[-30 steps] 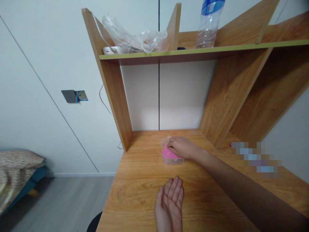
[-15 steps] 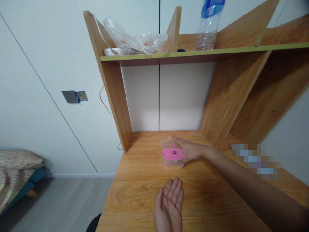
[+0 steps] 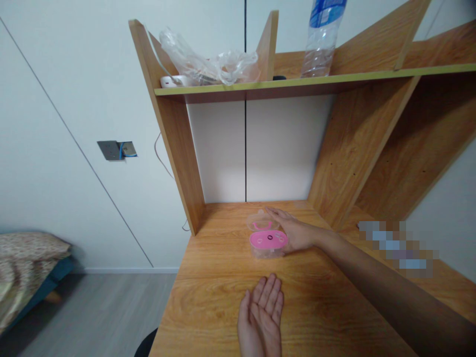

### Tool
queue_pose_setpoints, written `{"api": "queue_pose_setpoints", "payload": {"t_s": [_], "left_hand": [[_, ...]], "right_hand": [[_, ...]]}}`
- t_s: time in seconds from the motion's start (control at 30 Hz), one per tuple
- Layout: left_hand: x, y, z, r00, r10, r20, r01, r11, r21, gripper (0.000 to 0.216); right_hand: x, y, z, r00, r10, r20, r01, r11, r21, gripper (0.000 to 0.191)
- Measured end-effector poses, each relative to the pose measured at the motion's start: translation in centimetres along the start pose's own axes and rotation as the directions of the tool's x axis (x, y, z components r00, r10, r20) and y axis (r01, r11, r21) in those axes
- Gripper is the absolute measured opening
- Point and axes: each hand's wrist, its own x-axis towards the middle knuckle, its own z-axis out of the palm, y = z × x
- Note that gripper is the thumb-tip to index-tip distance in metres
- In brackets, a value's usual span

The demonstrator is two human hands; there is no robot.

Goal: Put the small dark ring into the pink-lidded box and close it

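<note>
On the wooden desk (image 3: 215, 248) stands a small oval storage box (image 3: 269, 253) of clear plastic. Its clear lid (image 3: 256, 221), with a pink handle, is tipped up at the back. A pink tray (image 3: 266, 240) fills the top, and a few small ring-like items, one of them black, lie on it. My right hand (image 3: 293, 230) grips the box at its right end, fingers reaching from the lid to the side; some fingertips are hidden behind the box. Nearer to me, my left hand (image 3: 264, 307) lies palm up with nothing in it, fingers stretched out.
Above the desk runs a wooden shelf (image 3: 290, 87) with a crumpled plastic bag (image 3: 219, 67) and a clear bottle (image 3: 320, 44). A blurred-out item (image 3: 397, 248) lies at right. A bed (image 3: 33, 267) stands at far left, and a wall socket (image 3: 111, 150) is beside the shelf.
The box has shifted very slightly toward me and to the right, with my right hand on it. My left hand stays in place.
</note>
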Motion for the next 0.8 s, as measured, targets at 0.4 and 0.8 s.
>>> {"api": "queue_pose_setpoints", "payload": {"t_s": [0.4,0.8], "left_hand": [[0.0,-0.2,-0.3,1.000,0.025,0.017,-0.026,0.999,0.026,0.057],[0.3,0.0,-1.0,0.990,0.075,0.122,-0.078,0.997,0.015,0.053]], "right_hand": [[-3.2,-1.3,0.6,0.986,-0.109,-0.129,0.110,0.994,-0.001,0.128],[-7.5,-4.2,1.7,0.960,-0.075,-0.271,0.103,0.991,0.090,0.101]]}}
